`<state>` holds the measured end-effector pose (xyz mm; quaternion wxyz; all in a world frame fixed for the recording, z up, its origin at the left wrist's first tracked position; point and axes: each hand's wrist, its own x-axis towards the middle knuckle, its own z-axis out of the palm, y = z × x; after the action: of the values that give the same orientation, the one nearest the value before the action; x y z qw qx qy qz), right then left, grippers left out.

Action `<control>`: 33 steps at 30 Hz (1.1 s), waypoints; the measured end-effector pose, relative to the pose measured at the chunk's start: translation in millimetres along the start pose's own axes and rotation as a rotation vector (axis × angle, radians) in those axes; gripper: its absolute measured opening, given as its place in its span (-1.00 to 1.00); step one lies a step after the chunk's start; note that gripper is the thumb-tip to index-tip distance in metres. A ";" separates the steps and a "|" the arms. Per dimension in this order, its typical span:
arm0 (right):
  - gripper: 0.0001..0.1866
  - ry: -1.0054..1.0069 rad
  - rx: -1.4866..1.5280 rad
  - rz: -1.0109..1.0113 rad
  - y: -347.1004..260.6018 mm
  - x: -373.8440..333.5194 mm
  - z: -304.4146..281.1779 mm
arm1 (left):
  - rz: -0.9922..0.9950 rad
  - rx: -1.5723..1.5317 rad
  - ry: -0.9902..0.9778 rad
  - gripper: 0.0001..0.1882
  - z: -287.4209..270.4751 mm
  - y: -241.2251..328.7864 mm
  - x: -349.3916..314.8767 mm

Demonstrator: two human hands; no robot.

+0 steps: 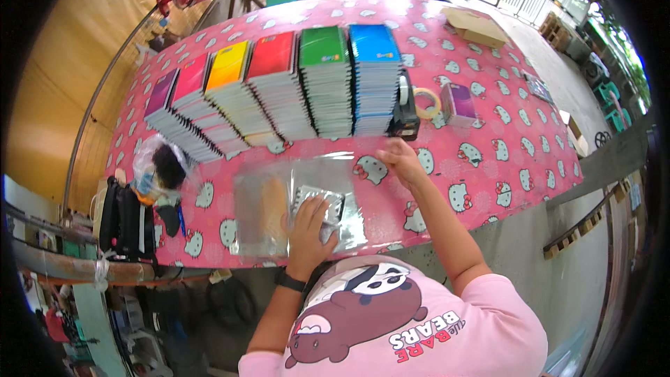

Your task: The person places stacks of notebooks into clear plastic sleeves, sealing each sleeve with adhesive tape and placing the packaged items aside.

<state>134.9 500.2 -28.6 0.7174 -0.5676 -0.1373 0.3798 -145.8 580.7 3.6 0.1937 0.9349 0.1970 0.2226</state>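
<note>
My left hand (pixel 309 234) lies flat, fingers spread, on clear plastic sheeting (pixel 255 199) near the table's front edge. Under its fingertips is a grey-white patterned piece (pixel 335 204), partly hidden by the hand; its kind is unclear. A tan strip (pixel 273 209) shows through the plastic to the left. Raised to the right of the sheeting, my right hand (pixel 403 159) has its fingers pressed together in a pinch. What they hold, if anything, is too small to make out. Just beyond this hand stands a black tape dispenser (pixel 406 124).
Stacks of spiral notebooks rise behind the plastic, from purple (pixel 162 92) to blue (pixel 375 43). A tape roll (pixel 427 102) and purple box (pixel 458 105) sit right of the dispenser. At left are a plastic bag (pixel 157 167) and black case (pixel 125 220); cardboard (pixel 478 28) lies far right.
</note>
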 end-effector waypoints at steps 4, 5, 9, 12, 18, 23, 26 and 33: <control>-0.54 -0.702 -0.378 -0.126 -61.3 -22.5 71.1 | -0.074 0.073 -0.007 -0.25 -1.2 5.8 1.6; -0.53 -0.845 -0.487 -0.151 -70.5 -22.4 87.9 | -0.079 0.081 -0.013 -0.25 -3.6 5.2 3.2; -0.46 -1.152 -0.932 -0.120 -84.8 -23.1 147.9 | -0.085 0.098 -0.031 -0.25 -7.1 3.3 2.9; -0.35 -1.098 -1.347 -0.316 -55.2 4.9 147.3 | -0.092 0.103 -0.083 -0.24 -12.3 6.3 5.8; -0.27 -1.051 -1.489 -0.213 -54.6 7.2 156.5 | -0.016 0.113 -0.098 -0.18 -26.4 10.0 25.4; -0.40 -1.122 -1.271 -0.197 -49.9 21.4 145.7 | 0.050 0.198 -0.165 -0.20 -23.1 4.7 40.1; -0.47 -1.129 -1.035 0.005 -55.8 21.3 133.9 | 0.034 0.195 -0.205 -0.22 -26.1 4.3 30.8; -0.56 -0.903 -0.992 0.401 34.0 36.1 67.4 | 0.152 0.274 -0.260 -0.13 -24.7 7.9 35.4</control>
<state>103.5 575.7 -46.9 0.1625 -0.6289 -0.4718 0.5962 -126.6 596.9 39.6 0.0713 0.9856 0.1276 0.0854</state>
